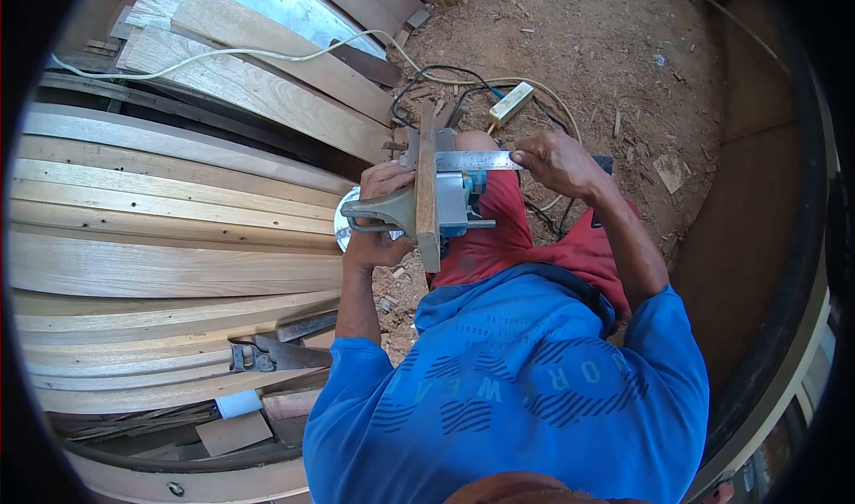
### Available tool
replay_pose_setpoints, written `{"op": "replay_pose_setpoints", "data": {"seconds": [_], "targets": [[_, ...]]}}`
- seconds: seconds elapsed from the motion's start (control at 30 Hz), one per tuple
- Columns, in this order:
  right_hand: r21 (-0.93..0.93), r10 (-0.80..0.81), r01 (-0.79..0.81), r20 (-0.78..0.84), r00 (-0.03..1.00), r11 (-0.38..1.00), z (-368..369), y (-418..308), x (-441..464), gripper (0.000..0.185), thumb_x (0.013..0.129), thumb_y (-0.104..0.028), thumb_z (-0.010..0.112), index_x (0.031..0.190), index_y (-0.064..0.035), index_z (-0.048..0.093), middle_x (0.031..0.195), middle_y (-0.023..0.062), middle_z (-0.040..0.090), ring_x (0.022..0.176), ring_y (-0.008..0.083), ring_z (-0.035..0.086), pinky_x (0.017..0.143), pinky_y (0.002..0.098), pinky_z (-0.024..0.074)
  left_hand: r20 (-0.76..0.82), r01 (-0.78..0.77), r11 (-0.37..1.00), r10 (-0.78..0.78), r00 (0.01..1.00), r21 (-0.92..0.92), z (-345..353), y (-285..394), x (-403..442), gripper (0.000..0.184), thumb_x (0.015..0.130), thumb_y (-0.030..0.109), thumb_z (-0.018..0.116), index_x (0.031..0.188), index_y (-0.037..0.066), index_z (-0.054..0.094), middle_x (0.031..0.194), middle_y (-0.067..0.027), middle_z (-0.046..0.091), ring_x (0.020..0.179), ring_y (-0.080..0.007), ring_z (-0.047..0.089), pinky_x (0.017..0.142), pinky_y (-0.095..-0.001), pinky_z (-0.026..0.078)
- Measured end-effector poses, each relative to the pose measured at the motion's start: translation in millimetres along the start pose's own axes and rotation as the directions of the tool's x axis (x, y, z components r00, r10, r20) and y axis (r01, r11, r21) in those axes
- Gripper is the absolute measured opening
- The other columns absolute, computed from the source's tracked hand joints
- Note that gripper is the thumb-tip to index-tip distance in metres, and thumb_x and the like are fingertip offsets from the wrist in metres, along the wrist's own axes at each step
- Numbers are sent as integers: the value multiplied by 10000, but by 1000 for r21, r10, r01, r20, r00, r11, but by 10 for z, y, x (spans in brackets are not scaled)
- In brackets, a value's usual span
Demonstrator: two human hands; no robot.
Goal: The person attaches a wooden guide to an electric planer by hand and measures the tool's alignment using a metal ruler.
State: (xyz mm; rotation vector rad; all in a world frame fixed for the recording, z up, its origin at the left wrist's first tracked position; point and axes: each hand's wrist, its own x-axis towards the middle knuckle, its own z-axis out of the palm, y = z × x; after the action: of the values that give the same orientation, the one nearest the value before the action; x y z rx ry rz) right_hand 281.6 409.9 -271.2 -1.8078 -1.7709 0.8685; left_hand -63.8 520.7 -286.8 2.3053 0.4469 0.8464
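Observation:
My left hand (378, 248) is closed around the left side of a blue power tool with a long wooden board (427, 192) across it. A grey-green curved handle (385, 212) runs between the fingers and thumb; the exact kind of tool is unclear. On the right of the board sits the tool's blue and silver body (456, 203), over my lap. Between thumb and fingers, my right hand (559, 164) pinches the end of a metal ruler (474, 160). The ruler lies level, its far end reaching the board.
Long planks (178, 268) lie stacked at the left, with a handsaw (276, 354) on them. Near it is a white cup (238, 404). A power strip (510, 105) and tangled cords rest on the shavings-covered ground (614, 68). A dark wooden panel (739, 201) stands at the right.

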Motion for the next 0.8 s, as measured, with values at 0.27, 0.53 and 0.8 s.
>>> {"op": "replay_pose_setpoints", "data": {"seconds": [0.27, 0.53, 0.8], "targets": [[33, 2, -4, 31, 1000, 999, 28, 36, 42, 376, 1040, -325, 618, 870, 8, 645, 750, 243, 617, 758, 451, 623, 701, 544, 445, 13, -7, 1000, 7, 1000, 12, -8, -50, -20, 854, 733, 617, 796, 1365, 61, 652, 1374, -163, 616, 1331, -389, 523, 1138, -534, 396], [11, 58, -59, 72, 996, 998, 19, -2, 50, 388, 1055, -343, 590, 889, 3, 643, 771, 244, 626, 793, 456, 640, 717, 545, 452, 22, -18, 1000, 18, 1000, 17, -16, -58, 1, 881, 736, 647, 788, 1374, 56, 644, 1378, -173, 614, 1336, -401, 515, 1139, -542, 390], [33, -1, 0, 22, 1000, 999, 63, 74, 14, 372, 1062, -306, 603, 852, 1, 615, 702, 198, 570, 683, 387, 590, 657, 504, 437, 47, 27, 999, -29, 998, 39, 1, -19, -5, 889, 748, 675, 784, 1382, 68, 643, 1395, -166, 593, 1356, -399, 491, 1150, -544, 380]]}}
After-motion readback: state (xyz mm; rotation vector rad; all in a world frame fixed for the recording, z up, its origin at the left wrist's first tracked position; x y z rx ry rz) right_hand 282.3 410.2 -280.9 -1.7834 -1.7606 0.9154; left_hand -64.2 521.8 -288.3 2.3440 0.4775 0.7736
